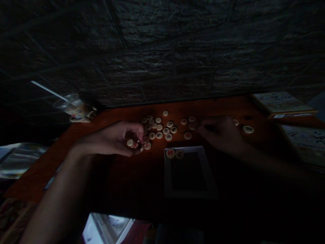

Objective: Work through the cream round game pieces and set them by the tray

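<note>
Several small round discs [130, 142] sit in the left grip [120, 138], whose fingers curl around them; one shows a blank pale face, another some red. They look thick and cream-coloured. A loose cluster [159, 135] of similar discs spreads just right of the left grip, some blank side up, others bearing black or red characters. The right grip [219, 134] has its fingertips drawn in at a red-marked disc [192, 126]; whether they are clamped on it I cannot tell. Three more red-marked discs lie just left of that grip, and a dark-marked disc [248, 129] lies to its right.

Between the two grips, on the side nearer the body, is an open tray [167, 178] with a pale rim and dark inside. At its far left corner are a red-marked disc [170, 153] and a black-marked one [179, 154], side by side.

Under both grips runs a reddish-brown worktop [119, 113], sunk in shadow at the near side. Beyond them rises a dark, rough block wall [162, 54]. A clear cup [76, 105] with a white straw stands beyond the left grip, to its left; patterned flat boxes [281, 102] lie right of the right grip.
</note>
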`<state>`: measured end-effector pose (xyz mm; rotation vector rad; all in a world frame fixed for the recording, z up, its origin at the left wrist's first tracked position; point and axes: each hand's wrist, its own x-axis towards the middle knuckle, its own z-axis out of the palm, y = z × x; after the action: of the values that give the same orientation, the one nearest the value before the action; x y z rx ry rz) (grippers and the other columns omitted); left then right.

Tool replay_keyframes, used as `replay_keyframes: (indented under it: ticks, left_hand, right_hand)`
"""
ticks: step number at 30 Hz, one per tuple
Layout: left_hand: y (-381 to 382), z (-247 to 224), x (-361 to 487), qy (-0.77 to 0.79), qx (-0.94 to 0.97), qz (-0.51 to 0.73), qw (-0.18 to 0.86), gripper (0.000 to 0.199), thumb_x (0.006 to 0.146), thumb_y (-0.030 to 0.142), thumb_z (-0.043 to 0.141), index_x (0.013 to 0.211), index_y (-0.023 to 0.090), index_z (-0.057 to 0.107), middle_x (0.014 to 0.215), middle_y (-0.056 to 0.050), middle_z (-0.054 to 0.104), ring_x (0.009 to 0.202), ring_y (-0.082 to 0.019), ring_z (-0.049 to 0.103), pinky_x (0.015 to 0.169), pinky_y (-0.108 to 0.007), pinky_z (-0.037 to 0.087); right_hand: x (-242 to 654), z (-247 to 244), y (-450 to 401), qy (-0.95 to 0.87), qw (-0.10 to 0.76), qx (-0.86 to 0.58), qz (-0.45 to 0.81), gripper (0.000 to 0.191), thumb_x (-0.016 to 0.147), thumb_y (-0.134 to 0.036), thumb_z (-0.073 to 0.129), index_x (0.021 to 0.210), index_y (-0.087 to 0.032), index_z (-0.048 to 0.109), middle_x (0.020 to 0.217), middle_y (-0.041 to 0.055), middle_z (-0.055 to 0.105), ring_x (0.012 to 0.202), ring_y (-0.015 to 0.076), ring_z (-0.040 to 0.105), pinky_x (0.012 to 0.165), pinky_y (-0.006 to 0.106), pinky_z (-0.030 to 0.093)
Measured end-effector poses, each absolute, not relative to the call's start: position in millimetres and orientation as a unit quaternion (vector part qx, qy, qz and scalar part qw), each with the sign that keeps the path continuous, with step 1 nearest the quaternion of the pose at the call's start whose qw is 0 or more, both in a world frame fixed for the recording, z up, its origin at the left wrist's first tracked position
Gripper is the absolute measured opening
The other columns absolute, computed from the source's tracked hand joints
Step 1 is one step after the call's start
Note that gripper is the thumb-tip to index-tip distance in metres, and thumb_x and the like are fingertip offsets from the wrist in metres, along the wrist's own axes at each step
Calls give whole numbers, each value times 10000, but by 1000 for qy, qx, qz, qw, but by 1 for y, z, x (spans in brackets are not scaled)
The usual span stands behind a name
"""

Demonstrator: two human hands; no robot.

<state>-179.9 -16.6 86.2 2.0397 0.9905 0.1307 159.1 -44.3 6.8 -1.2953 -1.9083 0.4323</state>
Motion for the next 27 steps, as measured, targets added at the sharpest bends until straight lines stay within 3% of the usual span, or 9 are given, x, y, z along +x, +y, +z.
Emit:
replay_keyframes:
  ticks: [6,11,17,24,27]
  left_hand:
    - [-20,82,-181,320,708,229,587,305,704,122,882,926,194,686,899,-51,787,858,-225,788,763,-299,631]
    - [-13,59,-171,357,620,315,624,369,581,221,992,838,185,729,724,-16,745,598,-156,705,510,-217,570]
    - [-2,43,-148,430,541,395,605,415,528,124,1008,890,168,809,789,-22,802,669,-141,767,667,-202,640]
    - [10,40,-99,416,526,364,646,321,741,173,926,1043,152,817,947,-74,834,869,-165,808,939,-290,642]
    - [7,29,-79,388,533,356,663,327,768,177,904,1084,175,821,987,-62,835,867,-138,795,930,-269,625]
  right_hand:
    - [159,6,-44,-753,389,-502,175,277,912,-283,603,667,-219,714,586,-11,670,542,144,584,542,285,397]
    - [158,4,-43,-750,401,-491,190,275,925,-312,633,683,-218,728,614,-13,689,548,142,578,552,289,399]
    - [158,0,-41,-755,411,-473,194,358,934,-325,622,599,-203,655,548,-32,565,519,117,493,546,283,348]
    - [159,-2,-39,-751,431,-453,214,336,932,-324,612,627,-192,665,570,-25,588,546,120,516,565,270,369]
    - [157,-2,-40,-746,439,-441,237,349,944,-341,601,640,-185,672,572,-25,593,546,117,519,568,265,375]
